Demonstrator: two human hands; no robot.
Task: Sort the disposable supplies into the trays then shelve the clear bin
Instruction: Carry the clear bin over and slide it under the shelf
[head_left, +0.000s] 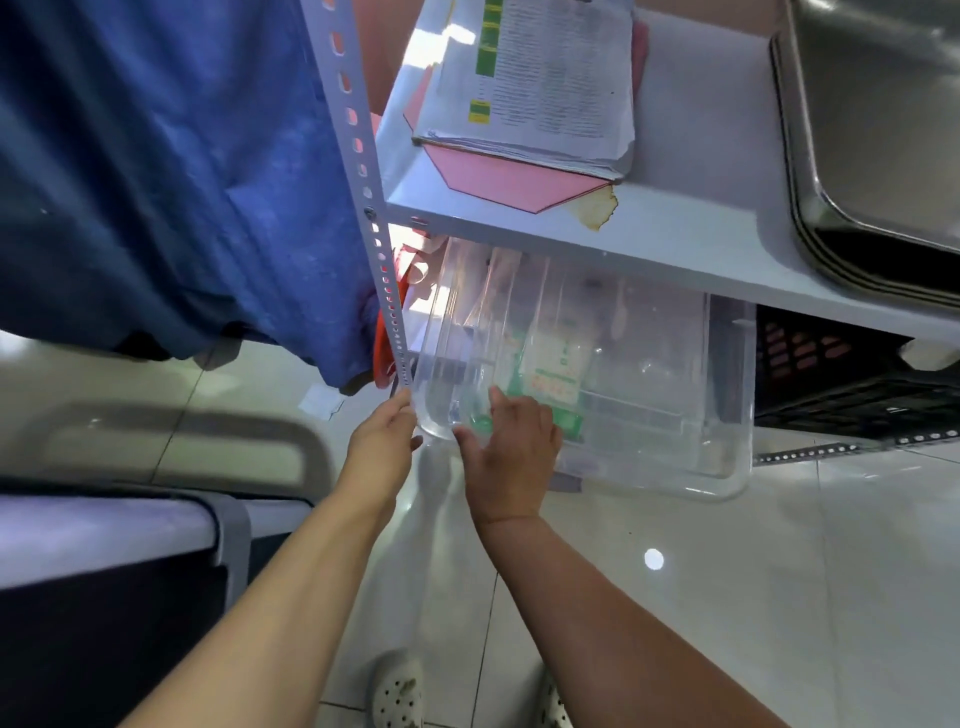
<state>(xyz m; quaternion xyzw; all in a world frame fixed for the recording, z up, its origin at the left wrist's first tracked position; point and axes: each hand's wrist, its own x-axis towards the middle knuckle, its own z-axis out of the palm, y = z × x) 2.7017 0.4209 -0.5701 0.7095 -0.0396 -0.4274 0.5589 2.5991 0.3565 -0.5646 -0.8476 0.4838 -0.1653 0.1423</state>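
Observation:
The clear bin (649, 374) sits tilted on the lower shelf of a white rack, partly under the upper shelf (675, 228). Through its walls I see green-and-white packets and other blurred supplies. My left hand (387, 434) grips the bin's near left corner. My right hand (511, 452) lies flat, fingers spread, against the bin's near wall. Stacked metal trays (883, 156) rest on the upper shelf at the right.
A stack of papers on a pink folder (530, 104) lies on the upper shelf. A black crate (841, 379) stands right of the bin. The perforated rack post (363, 197) and blue cloth (171, 171) are at left. A bed end (182, 493) is beside me.

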